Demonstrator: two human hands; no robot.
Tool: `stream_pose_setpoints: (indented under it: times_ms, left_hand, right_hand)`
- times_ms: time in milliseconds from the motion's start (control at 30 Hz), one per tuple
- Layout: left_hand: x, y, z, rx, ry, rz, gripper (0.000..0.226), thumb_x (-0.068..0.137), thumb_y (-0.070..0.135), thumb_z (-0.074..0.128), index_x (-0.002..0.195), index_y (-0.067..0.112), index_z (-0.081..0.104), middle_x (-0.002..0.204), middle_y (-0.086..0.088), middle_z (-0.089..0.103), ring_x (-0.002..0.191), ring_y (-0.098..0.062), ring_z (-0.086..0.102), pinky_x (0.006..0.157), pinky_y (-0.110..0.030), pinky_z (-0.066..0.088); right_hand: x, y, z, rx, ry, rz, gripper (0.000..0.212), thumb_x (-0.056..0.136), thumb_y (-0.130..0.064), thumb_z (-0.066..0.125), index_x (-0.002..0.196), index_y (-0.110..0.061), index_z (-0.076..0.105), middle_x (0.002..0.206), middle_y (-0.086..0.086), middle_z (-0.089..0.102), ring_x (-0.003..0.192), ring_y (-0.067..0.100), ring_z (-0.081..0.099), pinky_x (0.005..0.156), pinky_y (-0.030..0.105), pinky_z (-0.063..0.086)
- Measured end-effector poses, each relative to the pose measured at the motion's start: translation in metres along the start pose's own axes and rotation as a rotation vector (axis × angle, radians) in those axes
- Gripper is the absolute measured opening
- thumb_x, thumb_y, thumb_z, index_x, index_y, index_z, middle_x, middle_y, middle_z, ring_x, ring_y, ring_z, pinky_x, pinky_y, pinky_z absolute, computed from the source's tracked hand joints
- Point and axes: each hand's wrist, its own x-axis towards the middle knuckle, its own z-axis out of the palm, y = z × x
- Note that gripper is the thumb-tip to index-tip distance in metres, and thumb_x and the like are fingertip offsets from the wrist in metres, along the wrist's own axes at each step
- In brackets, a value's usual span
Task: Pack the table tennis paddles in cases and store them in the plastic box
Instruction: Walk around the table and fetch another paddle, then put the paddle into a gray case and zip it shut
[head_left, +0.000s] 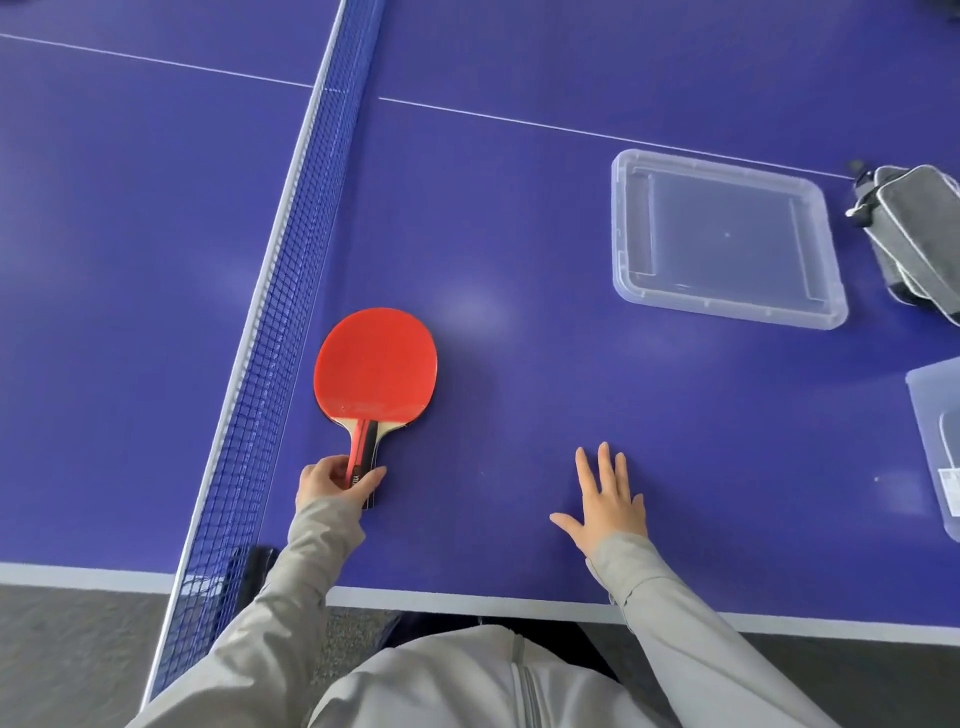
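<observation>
A red-faced table tennis paddle (375, 364) lies flat on the blue table beside the net, handle toward me; a dark edge under it suggests a second paddle beneath. My left hand (332, 480) grips the end of the handle. My right hand (608, 499) rests flat on the table, fingers spread, holding nothing. A clear plastic lid (727, 239) lies at the right. Grey zippered paddle cases (909, 234) lie stacked at the far right edge. The clear plastic box (935, 441) is cut off by the right border.
The blue net (291, 291) runs diagonally along the left of the paddle, its clamp (254, 566) at the table's near edge. The table's white edge (467, 603) is just in front of my body. Open table surface (519, 338) lies between paddle and lid.
</observation>
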Motion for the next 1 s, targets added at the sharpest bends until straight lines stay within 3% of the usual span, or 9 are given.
stream_pose_setpoints:
  times_ms: [133,200,267,367,467,600,667,767,1000]
  left_hand:
    - [-0.006,0.002,-0.002,0.035,-0.021,0.003,0.049,0.074,0.036,0.078,0.11,0.008,0.059,0.113,-0.015,0.054,0.074,-0.02,0.057,0.063,-0.028,0.046]
    - [-0.013,0.003,-0.003,0.101,0.013,0.018,0.066,0.072,0.039,0.078,0.126,0.012,0.05,0.123,-0.01,0.046,0.099,-0.024,0.056,0.081,-0.037,0.05]
    - [-0.022,0.004,-0.004,0.258,0.094,0.117,0.081,0.071,0.043,0.078,0.137,0.013,0.041,0.136,-0.008,0.04,0.123,-0.027,0.042,0.101,-0.046,0.039]
    - [-0.038,0.014,0.0,0.463,0.165,0.354,0.087,0.07,0.052,0.073,0.14,0.012,0.039,0.148,-0.009,0.035,0.135,-0.03,0.031,0.107,-0.05,0.028]
    - [-0.06,0.031,0.014,0.663,0.142,0.595,0.108,0.07,0.086,0.023,0.141,0.008,0.04,0.151,-0.013,0.033,0.14,-0.03,0.03,0.108,-0.05,0.027]
    - [-0.083,0.059,0.059,0.922,-0.006,0.76,0.128,0.057,0.086,-0.023,0.148,0.007,0.023,0.158,-0.01,0.012,0.146,-0.028,0.012,0.117,-0.045,0.012]
    - [-0.098,0.07,0.09,1.056,-0.058,0.781,0.113,0.065,0.083,-0.016,0.15,0.013,0.004,0.159,-0.005,-0.007,0.147,-0.022,-0.005,0.119,-0.041,0.0]
    - [-0.13,0.087,0.142,1.199,-0.059,0.849,0.089,0.086,0.071,0.021,0.15,0.015,-0.006,0.158,-0.001,-0.015,0.146,-0.019,-0.013,0.119,-0.041,-0.005]
    - [-0.227,0.114,0.258,1.23,-0.034,1.093,0.085,0.088,0.069,0.018,0.15,0.016,-0.005,0.159,0.001,-0.014,0.146,-0.018,-0.013,0.117,-0.041,-0.006]
  right_hand:
    - [-0.002,0.0,-0.004,0.012,-0.001,0.001,0.09,0.09,-0.055,0.049,0.149,-0.027,-0.012,0.157,0.002,-0.022,0.146,0.025,-0.016,0.114,0.054,0.018]
    - [-0.006,0.004,-0.004,0.041,0.0,0.009,0.087,0.091,-0.055,0.046,0.149,-0.027,-0.013,0.158,0.002,-0.021,0.146,0.023,-0.016,0.114,0.055,0.015]
    - [-0.012,0.011,-0.003,0.082,0.014,0.016,0.085,0.092,-0.055,0.044,0.149,-0.027,-0.012,0.158,0.001,-0.02,0.146,0.022,-0.016,0.116,0.054,0.012]
    - [-0.022,0.029,-0.001,0.152,0.044,0.027,0.081,0.093,-0.055,0.041,0.149,-0.028,-0.011,0.159,-0.001,-0.018,0.146,0.021,-0.016,0.117,0.051,0.009]
    - [-0.033,0.053,-0.001,0.248,0.094,0.066,0.078,0.094,-0.055,0.039,0.15,-0.028,-0.009,0.159,0.0,-0.014,0.147,0.02,-0.013,0.117,0.048,0.01]
    - [-0.054,0.095,0.004,0.359,0.172,0.122,0.078,0.093,-0.056,0.039,0.15,-0.028,-0.007,0.16,0.0,-0.011,0.147,0.019,-0.011,0.118,0.047,0.009]
    - [-0.066,0.122,0.008,0.397,0.212,0.146,0.078,0.092,-0.056,0.039,0.15,-0.029,-0.006,0.16,0.0,-0.01,0.147,0.019,-0.01,0.118,0.046,0.009]
    - [-0.087,0.173,0.016,0.408,0.256,0.174,0.079,0.092,-0.056,0.041,0.15,-0.028,-0.005,0.16,0.001,-0.009,0.147,0.02,-0.008,0.118,0.046,0.012]
    - [-0.14,0.299,0.049,0.432,0.304,0.271,0.078,0.092,-0.055,0.041,0.15,-0.028,-0.005,0.16,0.002,-0.007,0.148,0.022,-0.006,0.117,0.045,0.015]
